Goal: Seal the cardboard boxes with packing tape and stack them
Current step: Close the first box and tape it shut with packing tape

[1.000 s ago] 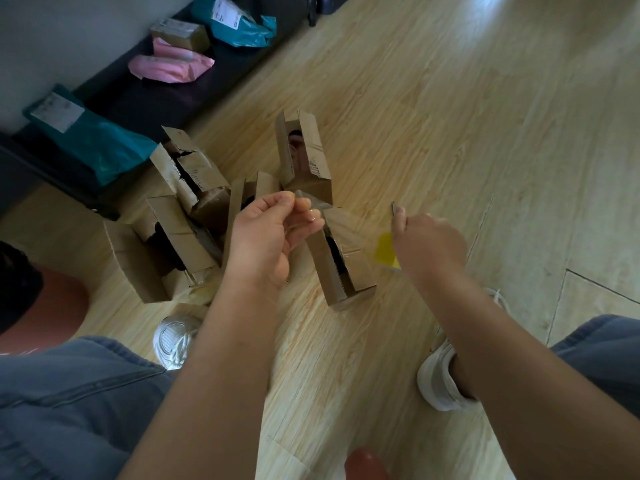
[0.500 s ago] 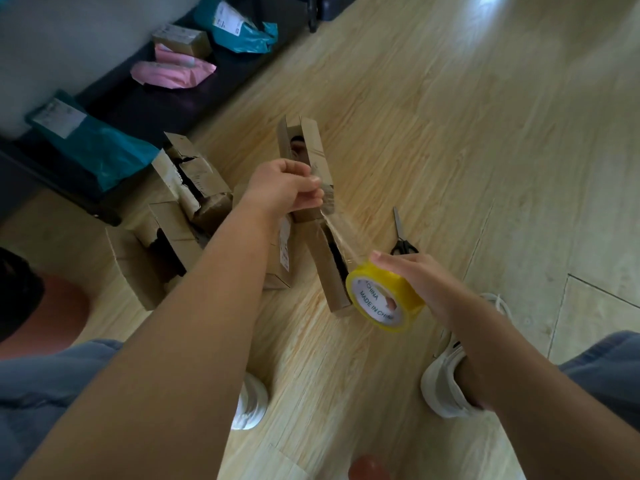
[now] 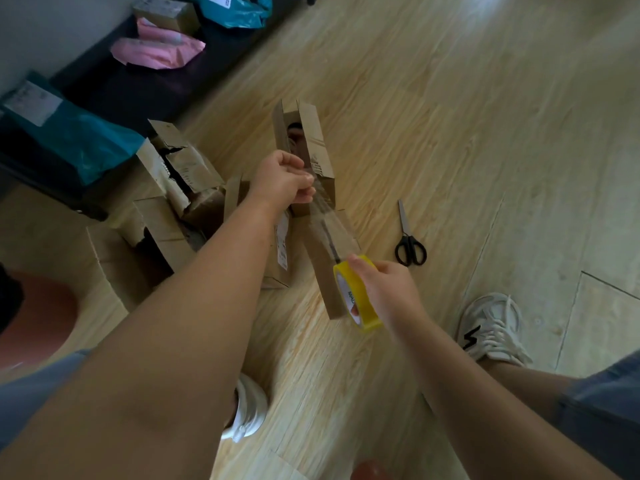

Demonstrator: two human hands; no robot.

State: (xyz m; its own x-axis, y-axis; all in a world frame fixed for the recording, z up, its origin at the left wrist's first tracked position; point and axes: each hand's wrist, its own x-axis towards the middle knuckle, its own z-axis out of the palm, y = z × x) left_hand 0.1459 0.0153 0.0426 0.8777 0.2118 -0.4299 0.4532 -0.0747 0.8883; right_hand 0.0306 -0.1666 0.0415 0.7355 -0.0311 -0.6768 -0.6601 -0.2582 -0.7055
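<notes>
Your left hand (image 3: 284, 181) pinches the free end of the clear tape, fingers curled tight on it. Your right hand (image 3: 388, 292) is clenched around the yellow tape roll (image 3: 356, 296). The strip (image 3: 325, 216) runs taut between them, probably to stop it folding back and sticking to itself. You hold it in the air, lined up along the narrow cardboard box (image 3: 323, 271) on the floor (image 3: 450, 133), apparently ready to lower onto the seam. That box's flaps look unsealed. More open boxes (image 3: 156, 237) sit just to its left, none stacked. The scissors (image 3: 410, 244) lie on the floor near your right hand, handy for cutting the strip once it is pressed down.
</notes>
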